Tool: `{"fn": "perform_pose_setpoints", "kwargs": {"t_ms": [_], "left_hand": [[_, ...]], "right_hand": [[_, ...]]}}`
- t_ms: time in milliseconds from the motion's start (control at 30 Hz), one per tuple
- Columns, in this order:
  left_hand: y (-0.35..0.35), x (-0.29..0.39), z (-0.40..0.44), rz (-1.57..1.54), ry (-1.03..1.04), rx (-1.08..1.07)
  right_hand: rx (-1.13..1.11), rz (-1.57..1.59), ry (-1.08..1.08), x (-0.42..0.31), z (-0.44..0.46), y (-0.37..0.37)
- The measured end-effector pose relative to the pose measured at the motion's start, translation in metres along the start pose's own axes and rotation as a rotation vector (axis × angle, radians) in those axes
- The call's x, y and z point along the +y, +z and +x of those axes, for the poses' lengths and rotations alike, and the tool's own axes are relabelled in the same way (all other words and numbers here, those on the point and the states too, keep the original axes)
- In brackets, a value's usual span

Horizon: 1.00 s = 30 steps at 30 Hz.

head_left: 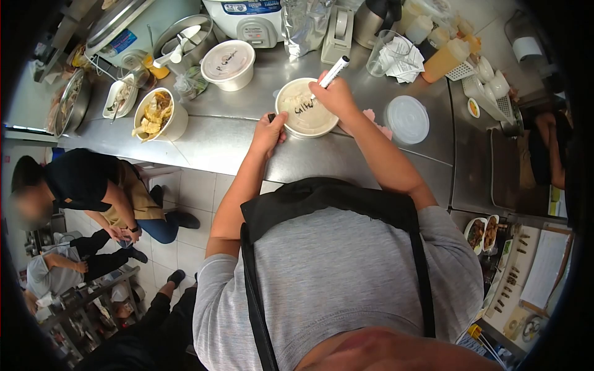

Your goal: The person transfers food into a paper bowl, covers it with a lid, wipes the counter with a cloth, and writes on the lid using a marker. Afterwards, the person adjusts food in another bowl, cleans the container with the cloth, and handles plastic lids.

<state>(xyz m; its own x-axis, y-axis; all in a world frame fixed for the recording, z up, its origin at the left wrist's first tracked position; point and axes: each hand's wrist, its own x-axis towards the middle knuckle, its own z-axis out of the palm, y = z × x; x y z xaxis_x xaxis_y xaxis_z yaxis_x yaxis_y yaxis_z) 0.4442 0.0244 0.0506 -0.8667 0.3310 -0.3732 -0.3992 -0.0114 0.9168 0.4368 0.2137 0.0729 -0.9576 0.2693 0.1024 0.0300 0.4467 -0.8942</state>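
A round white bowl with a translucent lid (304,123) stands on the steel counter, black handwriting on its lid. My right hand (333,98) is closed around a white marker (335,72), its tip on or just above the lid. At the bowl's left edge, my left hand (270,133) is closed on a small black cap (271,117), fingers against the rim. To the left stands another lidded bowl (228,64) with writing on top. Right of my right forearm lies a round translucent lid (407,119).
An open tub of food (161,115) and a small white dish (120,98) stand left. A tape dispenser (338,34), a cup of paper slips (396,57) and sauce bottles (445,60) line the back. One person (93,185) sits at left; others are nearby.
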Motion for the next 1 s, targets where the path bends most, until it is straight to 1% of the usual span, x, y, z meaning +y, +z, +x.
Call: {"fn": "perform_pose_setpoints", "kwargs": {"t_ms": [33,133,167,233,267,367,400,500,533,633,667,767,800,867,967,1000], "left_hand": [[0.001,0.001,-0.001,0.001,0.003,0.002],[-0.002,0.0,0.001,0.034,0.011,0.003],[-0.003,0.0,0.001,0.049,0.016,0.003],[-0.003,0.004,-0.004,0.499,0.372,0.211],[-0.002,0.008,-0.009,0.722,0.55,0.319],[0.011,0.027,-0.022,0.88,0.601,0.203],[0.015,0.031,-0.025,0.903,0.637,0.176],[0.03,0.037,-0.032,0.9,0.617,0.111],[0.034,0.036,-0.032,0.866,0.616,0.079],[0.042,0.038,-0.037,0.825,0.611,0.026],[0.042,0.039,-0.037,0.854,0.545,0.0],[0.04,0.038,-0.035,0.766,0.562,-0.023],[0.041,0.036,-0.033,0.733,0.587,-0.042],[0.046,0.032,-0.031,0.666,0.632,-0.083],[0.055,0.031,-0.034,0.583,0.572,-0.14],[0.058,0.034,-0.034,0.561,0.582,-0.148]], "right_hand": [[0.001,-0.01,-0.017,0.0,0.0,-0.001],[-0.056,0.151,0.079,-0.003,0.001,-0.006],[-0.031,0.249,0.124,-0.008,-0.001,-0.008],[0.017,0.445,0.208,-0.025,-0.008,-0.017],[0.02,0.582,0.191,-0.032,-0.013,-0.018],[-0.012,0.532,-0.002,-0.05,-0.027,-0.018],[-0.063,0.513,-0.06,-0.054,-0.033,-0.018],[-0.068,0.364,-0.26,-0.051,-0.044,-0.008],[-0.104,0.397,-0.283,-0.047,-0.047,-0.004],[-0.24,0.36,-0.273,-0.041,-0.055,-0.002],[-0.264,0.437,-0.258,-0.037,-0.054,-0.003],[-0.154,0.553,-0.297,-0.037,-0.045,-0.01],[-0.184,0.502,-0.181,-0.038,-0.044,-0.017],[-0.117,0.475,-0.172,-0.042,-0.047,-0.014],[-0.07,0.467,-0.196,-0.041,-0.052,-0.016],[-0.06,0.471,-0.208,-0.04,-0.052,-0.017]]}}
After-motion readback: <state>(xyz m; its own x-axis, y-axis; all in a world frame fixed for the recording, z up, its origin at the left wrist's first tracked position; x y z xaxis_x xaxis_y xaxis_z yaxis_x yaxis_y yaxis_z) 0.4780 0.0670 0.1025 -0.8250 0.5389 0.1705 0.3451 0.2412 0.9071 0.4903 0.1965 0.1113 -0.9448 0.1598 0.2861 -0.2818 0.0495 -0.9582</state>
